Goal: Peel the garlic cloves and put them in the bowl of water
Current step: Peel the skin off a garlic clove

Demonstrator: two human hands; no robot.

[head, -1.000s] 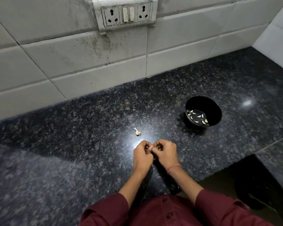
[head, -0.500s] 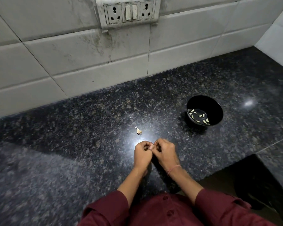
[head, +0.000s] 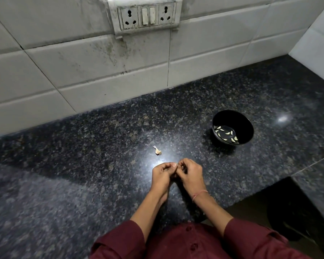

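Two hands are curled up and touch each other over the dark counter (head: 82, 165). The left hand (head: 162, 172) and the right hand (head: 192, 173) pinch one garlic clove (head: 175, 166) between their fingertips, and it is mostly hidden. One small garlic scrap (head: 158, 151) lies just past the left hand. One black bowl (head: 248, 126) sits farther off, past the right hand and to its right. Peeled cloves (head: 227, 133) lie in its water, about ten, but they are too small to count for sure.

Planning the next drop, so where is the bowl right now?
Head view: the black bowl sits on the dark counter, to the right of and farther back than the right hand, peeled cloves inside it.
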